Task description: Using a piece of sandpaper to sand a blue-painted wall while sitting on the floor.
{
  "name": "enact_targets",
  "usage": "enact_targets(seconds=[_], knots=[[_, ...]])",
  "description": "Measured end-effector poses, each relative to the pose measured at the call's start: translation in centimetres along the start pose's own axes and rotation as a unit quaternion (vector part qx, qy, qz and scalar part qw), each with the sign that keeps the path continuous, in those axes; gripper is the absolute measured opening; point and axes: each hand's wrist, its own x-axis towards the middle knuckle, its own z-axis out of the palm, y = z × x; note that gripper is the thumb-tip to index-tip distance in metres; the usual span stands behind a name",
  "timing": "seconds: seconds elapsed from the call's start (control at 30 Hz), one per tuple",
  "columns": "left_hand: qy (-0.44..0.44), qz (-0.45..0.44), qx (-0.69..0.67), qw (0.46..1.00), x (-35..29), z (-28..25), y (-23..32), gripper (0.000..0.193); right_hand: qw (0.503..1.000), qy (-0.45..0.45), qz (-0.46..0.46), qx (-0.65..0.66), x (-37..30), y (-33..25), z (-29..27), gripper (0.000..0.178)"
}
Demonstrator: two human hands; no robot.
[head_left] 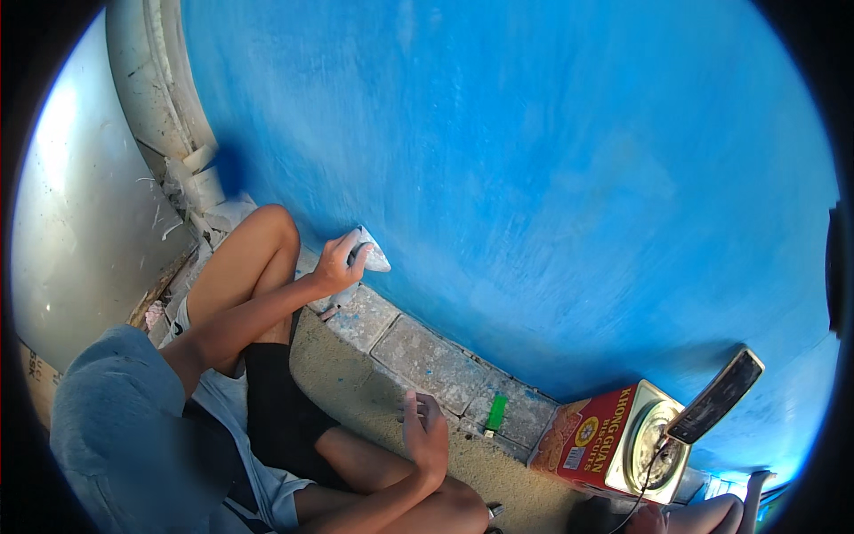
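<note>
My left hand (pixel 338 265) is closed round a small scraper (pixel 376 254) with a pale, smeared plate that narrows to a corner. That plate lies against the foot of the blue wall (pixel 534 196), just above a paint-flecked block ledge (pixel 422 351). My right hand (pixel 429 436) hangs over the sandy ground beside my knee, its fingers apart and nothing visible in it. Nearest to it on the ledge lies a small flat green piece (pixel 496 413) with a pale end, its kind unclear. Below my left hand, something grey on the ledge is partly hidden.
A red square biscuit tin (pixel 592 440) stands tilted in view at the lower right, with a phone (pixel 717 396) and a dark cable by its round lid. Another person's bare limb (pixel 707 516) shows beyond it. A shiny metal sheet (pixel 89 205) rises at the left.
</note>
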Motion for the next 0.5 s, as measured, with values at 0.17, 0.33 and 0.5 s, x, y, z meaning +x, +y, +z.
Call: enact_targets(seconds=[0.17, 0.33, 0.5], knots=[[0.024, 0.002, 0.006, 1.0, -0.2, 0.4, 0.1, 0.014, 1.0, 0.018, 0.012, 0.012, -0.6, -0.4, -0.5, 0.051], [0.042, 0.022, 0.013, 0.999, -0.1, 0.5, 0.1, 0.016, 1.0, 0.022, 0.015, -0.009, -0.8, -0.7, -0.6, 0.051], [0.026, -0.013, 0.01, 1.0, -0.2, 0.4, 0.4, 0.015, 1.0, 0.022, 0.0, -0.011, -0.2, 1.2, -0.3, 0.048]])
